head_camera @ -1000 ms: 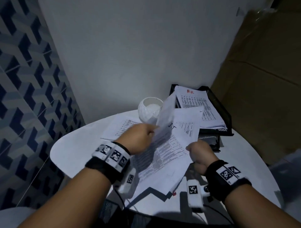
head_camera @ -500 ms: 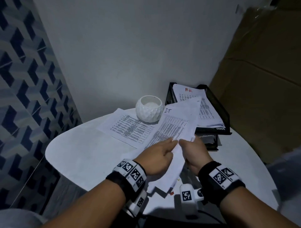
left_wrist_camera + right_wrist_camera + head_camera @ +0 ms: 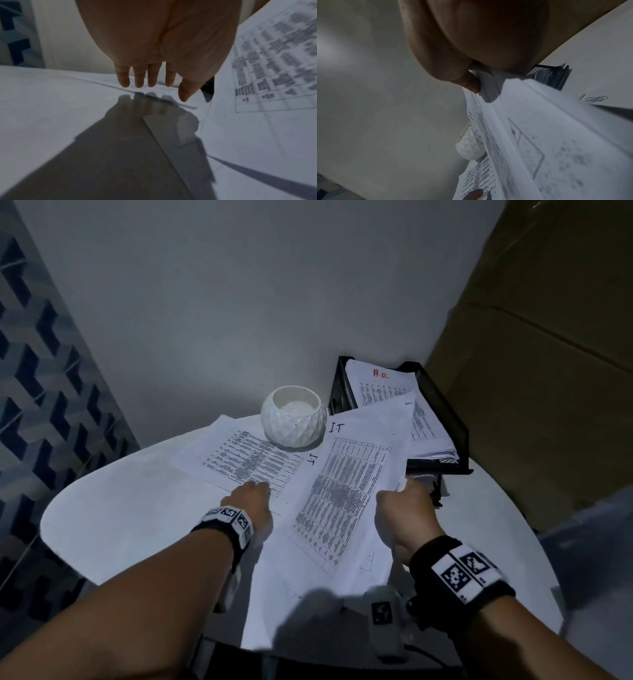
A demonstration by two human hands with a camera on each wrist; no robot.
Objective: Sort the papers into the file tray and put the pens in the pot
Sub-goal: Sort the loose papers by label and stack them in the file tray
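Observation:
My right hand (image 3: 402, 501) pinches the right edge of a bundle of printed sheets (image 3: 342, 501) marked "I.T", held tilted just above the table; the thumb (image 3: 471, 83) presses on the paper edge (image 3: 513, 121). My left hand (image 3: 250, 494) reaches with straight fingers (image 3: 139, 78) over the near edge of another "I.T" sheet (image 3: 246, 460) lying flat on the table, holding nothing. A white faceted pot (image 3: 293, 417) stands behind, partly on that sheet. The black mesh file tray (image 3: 442, 412) at the back right holds papers headed "H.R" (image 3: 380, 385). No pens are visible.
The round white table (image 3: 130, 515) stands in a corner against a white wall, with blue patterned tiles at the left. A large cardboard panel (image 3: 548, 371) leans at the right behind the tray. A paper clip (image 3: 594, 98) lies on the table.
My left hand let go of the bundle and moved left to the flat sheet near the pot. The right hand keeps the bundle, now lowered and more level.

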